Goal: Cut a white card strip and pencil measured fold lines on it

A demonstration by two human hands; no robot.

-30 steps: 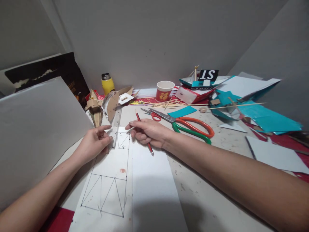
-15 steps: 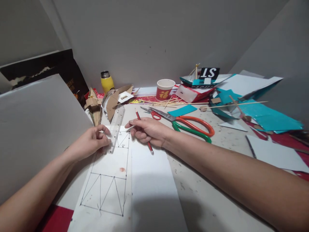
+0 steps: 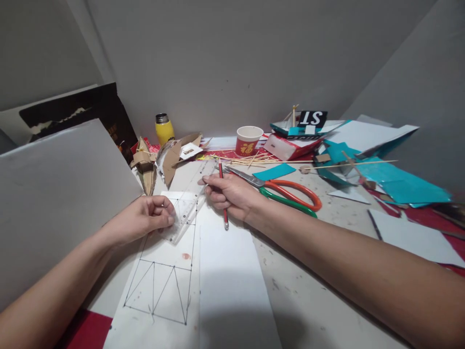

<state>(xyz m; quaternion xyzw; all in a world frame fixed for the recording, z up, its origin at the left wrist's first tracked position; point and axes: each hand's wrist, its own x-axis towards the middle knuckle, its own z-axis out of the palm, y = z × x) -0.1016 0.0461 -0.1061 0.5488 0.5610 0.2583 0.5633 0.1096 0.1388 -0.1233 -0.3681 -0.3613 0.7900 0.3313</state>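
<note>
My left hand [image 3: 150, 215] pinches the near end of a clear plastic ruler [image 3: 192, 203], which slants up and right across a white sheet [image 3: 165, 249]. Ink-drawn rectangles with zigzag lines and dots mark that sheet. In my right hand [image 3: 232, 196] is a red-and-black pencil [image 3: 226, 220], its tip pointing away from me; the index fingertip is at the ruler's right edge, and I cannot tell if it touches. A blank white strip [image 3: 227, 266] lies under and in front of this hand. Beyond the wrist rest large scissors [image 3: 296, 189] with orange and green handles.
A yellow bottle [image 3: 164, 130], a red-and-white paper cup [image 3: 249, 141] and thin wooden sticks [image 3: 254, 159] stand or lie at the back. Cardboard pieces [image 3: 170, 165] sit left of them. Right are a model boat [image 3: 300, 128] and teal sheets [image 3: 403, 179]. A large white board [image 3: 61, 203] leans at left.
The ruler has turned clockwise, from nearly lengthwise to slanting right, with my left hand moving slightly right. My right hand keeps the pencil, which now stands straighter.
</note>
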